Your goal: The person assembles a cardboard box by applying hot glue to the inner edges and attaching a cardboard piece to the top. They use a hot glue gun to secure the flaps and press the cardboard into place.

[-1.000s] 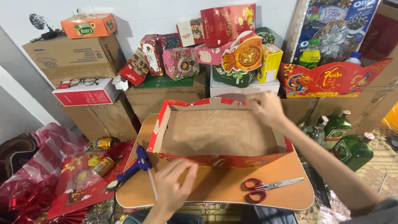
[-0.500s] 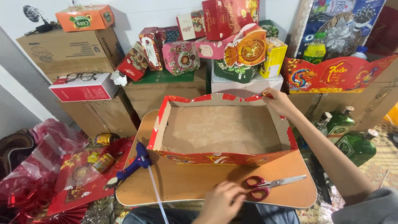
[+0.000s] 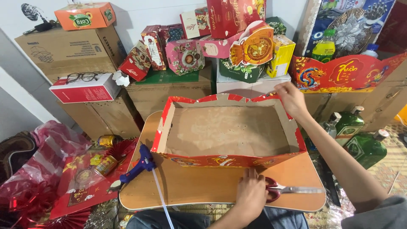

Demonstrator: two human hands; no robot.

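Fingers of the right hand (image 3: 291,98) pinch the cardboard tray (image 3: 229,131) rim; left hand (image 3: 251,196) rests flat beside scissors (image 3: 292,190).

At frame centre an open cardboard tray (image 3: 227,131) stands on a low table (image 3: 195,186), glue gun (image 3: 137,165) at its lower left, scissors (image 3: 288,189) at its lower right, stacked boxes (image 3: 169,85) above.

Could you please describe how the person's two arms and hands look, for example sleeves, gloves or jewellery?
Both hands are bare, without gloves. On the left hand and the right hand I see no rings, and no watch or bracelet shows on either wrist. The right forearm is uncovered up to a grey sleeve near the elbow. The left forearm shows only a short bare part, with no sleeve in view.
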